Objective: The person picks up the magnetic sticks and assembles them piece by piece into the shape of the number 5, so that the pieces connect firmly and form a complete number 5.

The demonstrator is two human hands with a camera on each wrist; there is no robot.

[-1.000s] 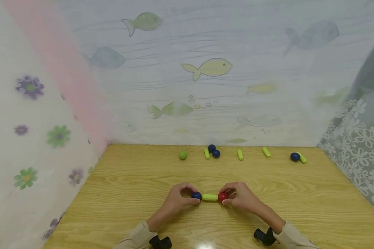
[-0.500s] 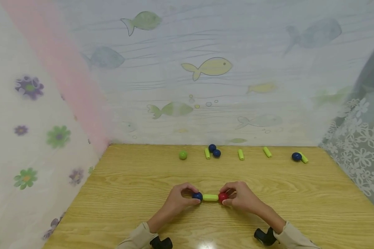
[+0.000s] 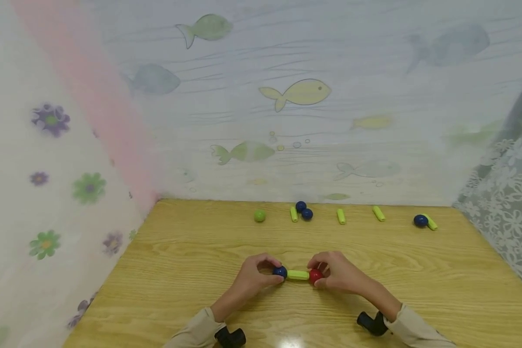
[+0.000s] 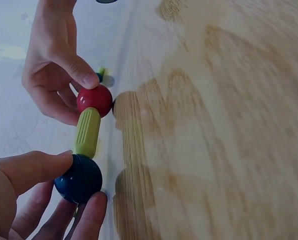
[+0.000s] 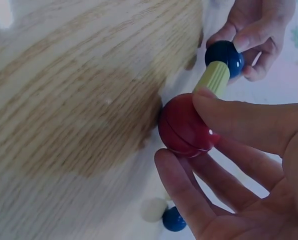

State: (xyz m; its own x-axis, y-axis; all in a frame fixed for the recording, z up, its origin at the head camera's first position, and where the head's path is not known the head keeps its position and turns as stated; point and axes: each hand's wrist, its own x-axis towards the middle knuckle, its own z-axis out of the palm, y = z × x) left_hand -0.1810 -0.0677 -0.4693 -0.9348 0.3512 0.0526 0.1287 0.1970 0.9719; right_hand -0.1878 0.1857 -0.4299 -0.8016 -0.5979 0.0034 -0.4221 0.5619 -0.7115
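yellow-green rod (image 4: pixel 88 132) needs straight pressure, we judge; left hand (image 3: pixel 252 275) pinches blue ball (image 4: pixel 81 181), right hand (image 3: pixel 341 273) red ball (image 4: pixel 95 101).

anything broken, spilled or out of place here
Nothing stands out. The blue ball in the left hand, red ball in the right hand and stick between them line up; no spill or damage shows.

The wooden table (image 3: pixel 182 251) bears balls (image 3: pixel 259 215) and rods (image 3: pixel 341 216).

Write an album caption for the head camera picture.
Left fingers pinch a blue ball, right fingers a red ball, a lime rod between them, at a wooden table.
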